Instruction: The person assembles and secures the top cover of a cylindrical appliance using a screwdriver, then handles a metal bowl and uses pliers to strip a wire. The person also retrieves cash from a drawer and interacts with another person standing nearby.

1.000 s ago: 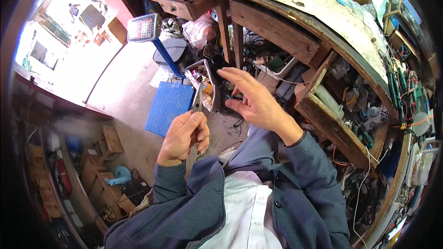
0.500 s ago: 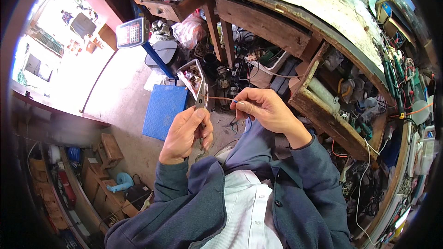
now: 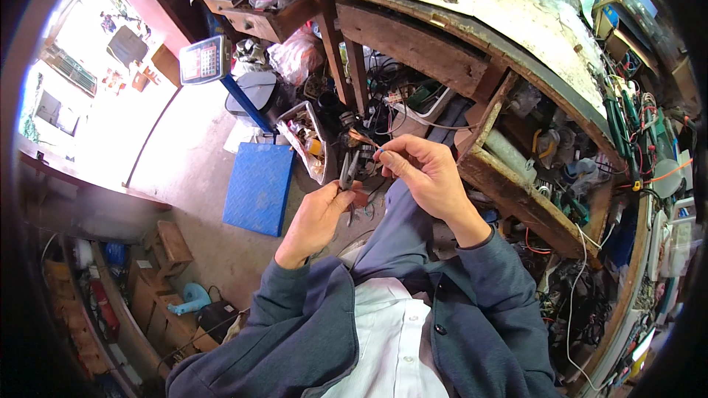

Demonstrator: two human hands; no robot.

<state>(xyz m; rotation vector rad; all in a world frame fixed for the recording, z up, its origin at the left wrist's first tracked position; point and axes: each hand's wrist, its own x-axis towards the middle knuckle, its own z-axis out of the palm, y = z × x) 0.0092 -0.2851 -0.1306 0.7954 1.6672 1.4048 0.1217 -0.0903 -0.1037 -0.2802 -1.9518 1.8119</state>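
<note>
My left hand point(image 3: 316, 220) is closed round the handles of a pair of pliers point(image 3: 347, 174), whose jaws point away from me. Just to the right, my right hand point(image 3: 424, 175) pinches a thin wire point(image 3: 372, 144) between thumb and fingertips. The wire's bare copper-coloured end sticks out past the fingers toward the far left, looking frayed at its tip. Between the plier jaws and the wire there seems to be a small gap. Behind the pliers stands an open bin point(image 3: 317, 149) filled with scraps.
A blue platform scale point(image 3: 258, 190) with a display on a post point(image 3: 204, 60) stands on the floor at left. A worn wooden workbench point(image 3: 420, 40) with an open drawer point(image 3: 525, 195) runs along the far and right side. A wooden stool point(image 3: 174, 245) is at lower left.
The pliers in my left hand have moved right and down, off the wire, toward my right hand. The wire's copper end now points up and looks shorter and splayed.
</note>
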